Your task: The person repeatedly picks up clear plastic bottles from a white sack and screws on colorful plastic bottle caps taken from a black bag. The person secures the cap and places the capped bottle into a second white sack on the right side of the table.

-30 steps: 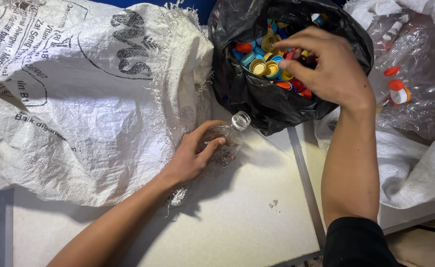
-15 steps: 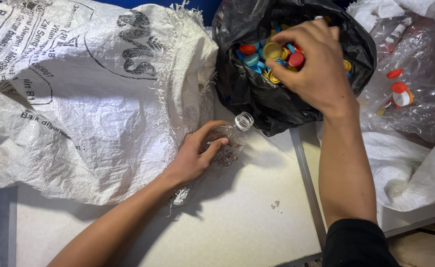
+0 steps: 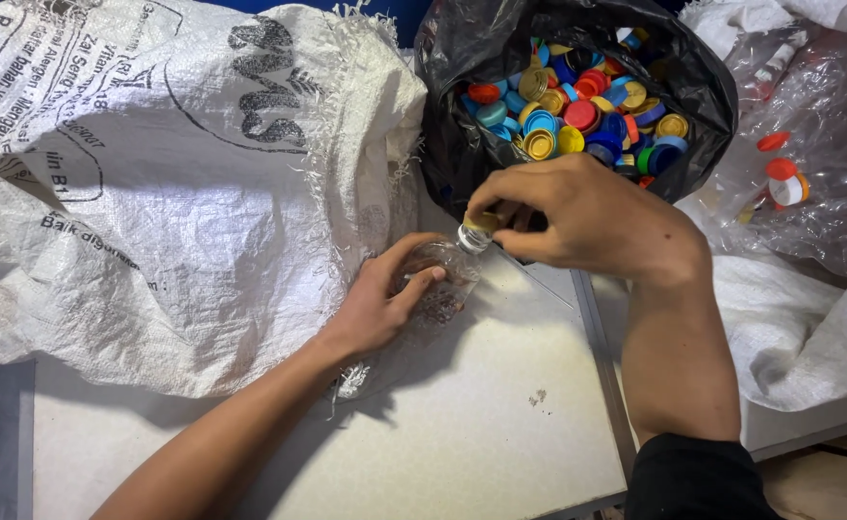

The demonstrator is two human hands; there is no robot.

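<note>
My left hand (image 3: 380, 303) grips a small clear plastic bottle (image 3: 440, 281) lying tilted on the white table (image 3: 481, 424), its neck pointing up and right. My right hand (image 3: 577, 217) pinches a yellow cap (image 3: 482, 222) right at the bottle's mouth, fingers closed around it. Just behind stands a black plastic bag (image 3: 703, 87) filled with several coloured bottle caps (image 3: 577, 111) in blue, red and yellow.
A large white woven sack (image 3: 164, 183) with dark print covers the left of the table. At the right lies a clear bag of crushed bottles (image 3: 808, 164) with red caps, over white sacking (image 3: 808, 327). The table's front edge runs at bottom right.
My right hand has come out of the black bag with a yellow cap and moved down to the bottle's mouth. The left hand still holds the bottle in place.
</note>
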